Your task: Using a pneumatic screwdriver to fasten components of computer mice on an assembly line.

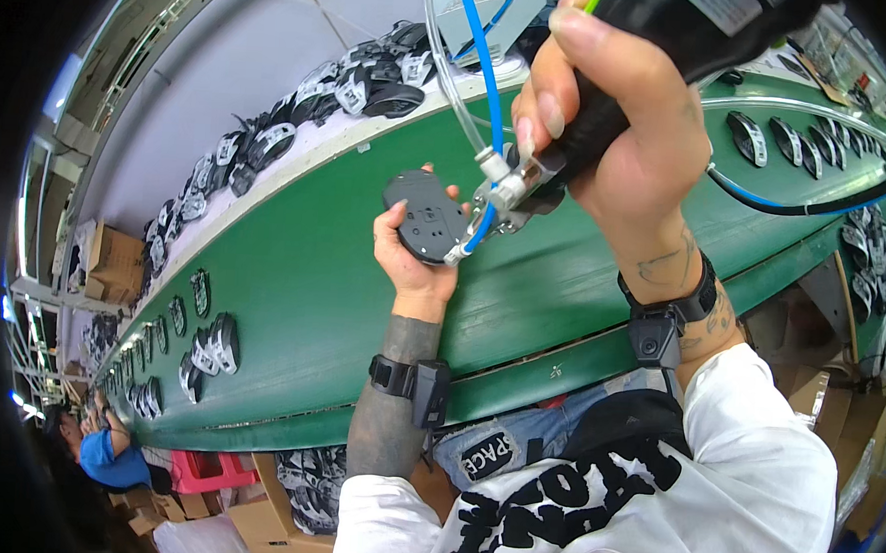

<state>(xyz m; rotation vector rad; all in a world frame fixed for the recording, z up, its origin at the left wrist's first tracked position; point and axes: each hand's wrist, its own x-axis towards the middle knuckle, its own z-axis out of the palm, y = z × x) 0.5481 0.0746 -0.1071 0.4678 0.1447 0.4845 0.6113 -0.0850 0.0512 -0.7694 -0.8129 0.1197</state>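
My left hand (411, 275) is closed around a dark grey oval plastic housing (426, 216), its flat side with small holes facing up. What kind of device it belongs to, I cannot tell. My right hand (626, 136) grips a black power screwdriver (700, 55) slanting down to the left. A metal and white plastic nozzle (508, 192) on its front end carries a clear hose (451, 87) and a blue hose (484, 63). The nozzle's tip is at the housing's lower right edge; whether it touches cannot be made out.
A green conveyor belt (521, 311) runs beneath both hands. Black-and-white parts lie on it at left (221, 343) and right (747, 139). More are heaped along a white ledge (422, 105). A person in blue (113, 455) sits far left, near a red stool (207, 471) and cardboard boxes (284, 539).
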